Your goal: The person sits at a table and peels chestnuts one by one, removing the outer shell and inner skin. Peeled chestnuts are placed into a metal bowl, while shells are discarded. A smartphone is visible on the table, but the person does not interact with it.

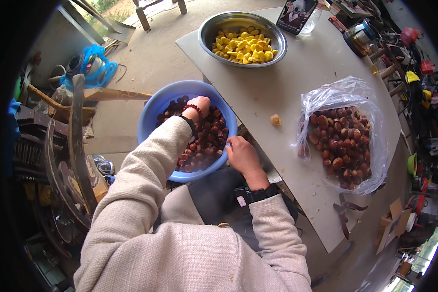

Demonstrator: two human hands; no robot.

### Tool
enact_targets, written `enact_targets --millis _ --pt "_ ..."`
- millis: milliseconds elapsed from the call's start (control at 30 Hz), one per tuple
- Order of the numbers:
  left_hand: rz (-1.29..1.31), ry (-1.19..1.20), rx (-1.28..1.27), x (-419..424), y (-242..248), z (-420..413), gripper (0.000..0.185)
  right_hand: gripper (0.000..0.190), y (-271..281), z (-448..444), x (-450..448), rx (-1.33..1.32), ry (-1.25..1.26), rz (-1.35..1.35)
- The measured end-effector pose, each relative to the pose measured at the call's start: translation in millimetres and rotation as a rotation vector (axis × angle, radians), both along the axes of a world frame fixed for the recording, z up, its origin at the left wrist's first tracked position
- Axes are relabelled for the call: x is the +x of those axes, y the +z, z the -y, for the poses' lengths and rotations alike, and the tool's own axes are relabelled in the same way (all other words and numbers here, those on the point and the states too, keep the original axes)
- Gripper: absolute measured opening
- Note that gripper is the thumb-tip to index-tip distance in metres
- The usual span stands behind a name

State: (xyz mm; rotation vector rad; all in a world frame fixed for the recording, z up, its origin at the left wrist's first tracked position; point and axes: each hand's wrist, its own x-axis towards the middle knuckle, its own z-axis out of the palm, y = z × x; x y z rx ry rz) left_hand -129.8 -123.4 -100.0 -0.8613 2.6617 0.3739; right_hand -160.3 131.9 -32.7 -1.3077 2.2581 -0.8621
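Observation:
A blue plastic basin [236, 126] sits before me at the table's left edge, partly filled with dark brown chestnut shells [208, 135]. My left hand [200, 105], wearing a red bead bracelet, reaches down inside it; the fingers are hidden, so what they hold cannot be told. At the basin's near right rim, my right hand [244, 157] is closed over the edge. To the right, a clear plastic bag [377, 160] lies gaping, showing many whole brown chestnuts [341, 142]. One pale brown nut [275, 120] rests alone on the tabletop.
On the pale table [262, 87] stands a steel bowl [203, 36] of peeled yellow chestnuts [244, 45]. Behind it are a phone [296, 15] and a glass [310, 23]. Dark-handled pliers [345, 215] lie at the near corner. Wooden furniture [78, 146] crowds the left.

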Motion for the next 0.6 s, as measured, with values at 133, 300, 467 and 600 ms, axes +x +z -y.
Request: enact_targets --millis 133,300,467,600 --pt "-0.14 0.0 -0.022 7.8 3.1 -1.8 0.015 0.016 0.5 0.5 -0.8 -0.031 -0.012 0.02" --pt "-0.551 0.434 0.87 48.2 42.4 -21.7 0.021 0.011 6.9 10.4 -1.0 -0.286 -0.116 0.089" --pt "-0.753 0.637 1.639 97.6 84.2 -76.7 0.027 0.018 22.1 20.1 9.3 -0.435 -0.242 0.353" --pt "-0.79 0.654 1.626 104.5 94.1 -100.7 0.027 0.025 31.2 17.9 14.6 -0.48 -0.114 0.435"
